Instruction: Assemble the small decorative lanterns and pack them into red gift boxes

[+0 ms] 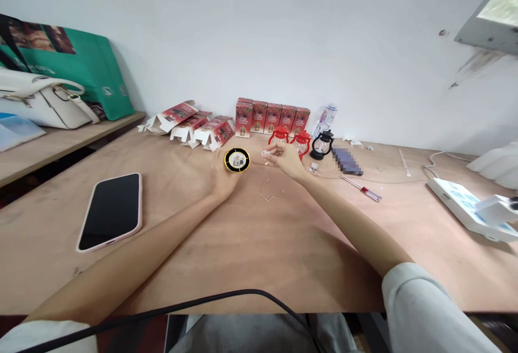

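The black disc [237, 160] my left hand [224, 174] grips, I judge light, stiff, best held by its rim; my right hand [283, 157] pinches a white bit [265, 154]

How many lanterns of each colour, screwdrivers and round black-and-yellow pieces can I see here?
Red lanterns: 2
Black lantern: 1
Screwdriver: 1
Round black-and-yellow piece, held in the left hand: 1
Total: 5

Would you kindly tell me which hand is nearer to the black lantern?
Right: the right hand is left of the black lantern, while the left hand is much farther left.
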A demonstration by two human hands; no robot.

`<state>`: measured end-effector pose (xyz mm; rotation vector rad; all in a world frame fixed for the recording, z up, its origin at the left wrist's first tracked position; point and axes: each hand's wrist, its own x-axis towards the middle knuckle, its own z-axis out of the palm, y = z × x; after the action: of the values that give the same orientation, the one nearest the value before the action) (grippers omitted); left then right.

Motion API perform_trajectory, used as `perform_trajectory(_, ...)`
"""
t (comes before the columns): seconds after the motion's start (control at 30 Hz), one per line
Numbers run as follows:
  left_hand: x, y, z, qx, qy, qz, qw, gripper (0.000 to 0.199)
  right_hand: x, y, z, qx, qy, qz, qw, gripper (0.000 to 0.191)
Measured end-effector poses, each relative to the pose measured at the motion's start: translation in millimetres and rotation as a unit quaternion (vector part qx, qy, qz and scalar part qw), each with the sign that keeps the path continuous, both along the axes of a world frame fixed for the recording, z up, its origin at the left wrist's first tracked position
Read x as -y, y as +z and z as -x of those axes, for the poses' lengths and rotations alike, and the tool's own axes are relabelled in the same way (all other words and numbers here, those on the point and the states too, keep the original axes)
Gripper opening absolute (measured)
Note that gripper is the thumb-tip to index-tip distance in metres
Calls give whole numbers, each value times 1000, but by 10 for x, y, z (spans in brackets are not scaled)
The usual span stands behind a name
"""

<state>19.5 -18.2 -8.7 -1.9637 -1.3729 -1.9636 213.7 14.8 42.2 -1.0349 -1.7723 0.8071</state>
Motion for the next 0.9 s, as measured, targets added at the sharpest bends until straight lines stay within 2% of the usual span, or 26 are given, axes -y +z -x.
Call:
perform_trajectory(0.07, 40, 19, -13, -45, -12, -22, 999, 27, 118, 92, -27, -58, 30, 20, 998, 34)
perform_trajectory(0.17, 106, 55, -59, -86, -42, -50, 994, 20, 315, 226, 0, -79, 84, 37, 993, 33)
perform_trajectory(0.37, 169, 82, -147, -83, -73, -73, 991, 22, 574, 415, 91, -92, 142, 11, 986, 31)
perform_trajectory(0.57, 174, 76, -142, -91, -64, -57, 992, 21, 583, 423, 77, -53, 129, 48, 989, 36)
perform_trajectory(0.77, 178, 72, -152, -83, -59, -39, 994, 20, 570, 423, 55, -34, 113, 35, 992, 37)
perform_trajectory(0.9, 167, 64, -144, -87, -57, -48, 993, 22, 558, 432, 31, -26, 139, 53, 989, 36)
